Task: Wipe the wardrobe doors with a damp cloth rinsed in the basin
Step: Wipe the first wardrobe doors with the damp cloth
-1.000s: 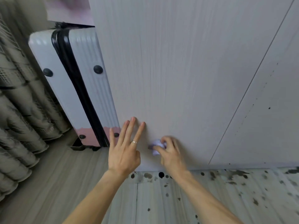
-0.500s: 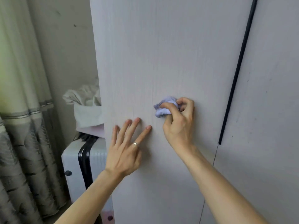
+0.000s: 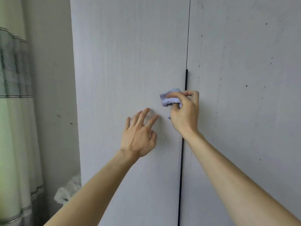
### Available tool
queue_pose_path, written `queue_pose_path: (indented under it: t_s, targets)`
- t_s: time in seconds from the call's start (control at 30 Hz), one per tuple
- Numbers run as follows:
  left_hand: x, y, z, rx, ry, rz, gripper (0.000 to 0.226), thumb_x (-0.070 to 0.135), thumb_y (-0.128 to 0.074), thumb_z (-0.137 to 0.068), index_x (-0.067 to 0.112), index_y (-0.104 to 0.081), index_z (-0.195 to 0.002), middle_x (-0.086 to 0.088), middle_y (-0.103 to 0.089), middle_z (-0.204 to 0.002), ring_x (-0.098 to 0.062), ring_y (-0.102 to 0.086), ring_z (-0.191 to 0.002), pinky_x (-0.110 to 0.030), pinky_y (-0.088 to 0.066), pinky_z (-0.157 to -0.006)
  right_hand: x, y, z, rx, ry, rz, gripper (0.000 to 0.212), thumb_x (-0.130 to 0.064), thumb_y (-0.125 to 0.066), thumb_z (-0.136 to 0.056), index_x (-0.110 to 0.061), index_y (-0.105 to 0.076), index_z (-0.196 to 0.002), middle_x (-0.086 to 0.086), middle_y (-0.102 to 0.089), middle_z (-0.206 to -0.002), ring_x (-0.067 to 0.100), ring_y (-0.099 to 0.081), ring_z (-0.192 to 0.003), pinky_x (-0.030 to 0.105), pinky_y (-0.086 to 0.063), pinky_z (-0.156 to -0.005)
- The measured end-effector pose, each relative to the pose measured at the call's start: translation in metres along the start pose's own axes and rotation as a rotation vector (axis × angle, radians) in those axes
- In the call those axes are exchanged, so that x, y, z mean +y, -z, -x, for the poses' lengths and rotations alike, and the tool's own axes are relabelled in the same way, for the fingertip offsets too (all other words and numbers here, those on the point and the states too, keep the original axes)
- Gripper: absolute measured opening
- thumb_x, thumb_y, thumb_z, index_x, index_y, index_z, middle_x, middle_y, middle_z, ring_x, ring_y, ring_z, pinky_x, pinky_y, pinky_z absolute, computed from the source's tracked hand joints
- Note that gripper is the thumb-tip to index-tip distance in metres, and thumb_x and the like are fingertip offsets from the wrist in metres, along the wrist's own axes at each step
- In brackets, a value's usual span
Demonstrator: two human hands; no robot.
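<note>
**Wiping step, at mid-height on the doors.** Two forearms are reaching in from the lower edge, one on each side of the handle (image 3: 186,79), the black strip that is running down the gap between the two doors.

- **Left hand** (image 3: 138,137): it is lying left of the handle and lower than its top end. Its fingers are spread wide and straight, with the tips touching or nearly touching the left door (image 3: 114,62). It is holding nothing, and a ring is showing on one finger.
- **Right hand** (image 3: 184,115): it is lying over the handle, with its fingers curling round a bunched lilac cloth (image 3: 169,99) and pressing it against the left door just left of the handle. Whether the cloth is damp cannot be told.
- **Right door** (image 3: 244,111): right of the handle, it is carrying scattered dark specks (image 3: 246,85). The left door is looking plain by comparison.

Judged from this, the left door is being wiped at its inner edge and the right door is awaiting its turn. The next move is probably calling for a stroke past the handle onto the right door. That would need firm pressure on the specks, with the free hand bracing the door so that it is not swinging.

Far left of the handle, a white bag (image 3: 68,191), a wall (image 3: 53,79) and a striped curtain (image 3: 14,95) are showing. The basin is not appearing in view.
</note>
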State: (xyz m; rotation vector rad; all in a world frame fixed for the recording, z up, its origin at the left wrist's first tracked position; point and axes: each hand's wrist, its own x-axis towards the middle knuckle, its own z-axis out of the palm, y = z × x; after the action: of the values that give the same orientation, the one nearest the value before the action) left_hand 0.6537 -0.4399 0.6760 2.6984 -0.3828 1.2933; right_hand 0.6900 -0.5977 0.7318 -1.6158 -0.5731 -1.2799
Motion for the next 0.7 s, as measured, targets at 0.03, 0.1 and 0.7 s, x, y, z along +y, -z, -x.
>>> queue_pose_path:
  t_s: [0.03,0.1,0.7]
  targets:
    - [0.009,0.018,-0.022,-0.013,0.014,0.007,0.06,0.032,-0.036,-0.093,0.032,-0.039,-0.153,-0.004,-0.02,-0.166,-0.023,-0.021,-0.149,-0.051,-0.024,-0.117,-0.01,0.012,-0.024,0.004,-0.005,-0.002,0.043,0.0,-0.045,-0.083,-0.032,-0.072,-0.091,-0.02,-0.033,-0.11,0.016,-0.057,-0.103,0.044,-0.06,-0.072]
    - [0.027,0.052,-0.062,-0.003,0.04,0.015,0.059,0.032,-0.041,-0.097,0.034,-0.032,-0.156,0.0,-0.013,-0.167,-0.021,-0.015,-0.15,-0.046,-0.016,-0.121,-0.029,0.037,-0.064,-0.001,0.01,0.005,0.043,-0.002,-0.043,-0.082,-0.032,-0.072,-0.091,-0.031,-0.031,-0.109,0.026,-0.063,-0.096,0.044,-0.059,-0.072]
    - [0.087,0.131,-0.23,0.16,-0.044,-0.162,0.066,0.033,-0.039,-0.099,0.037,-0.013,-0.16,0.002,-0.002,-0.169,-0.022,0.002,-0.155,-0.045,0.0,-0.125,-0.026,0.109,-0.235,0.024,0.064,0.124,0.042,-0.001,-0.046,-0.089,-0.034,-0.071,-0.089,-0.021,-0.03,-0.103,0.017,-0.052,-0.11,0.044,-0.059,-0.078]
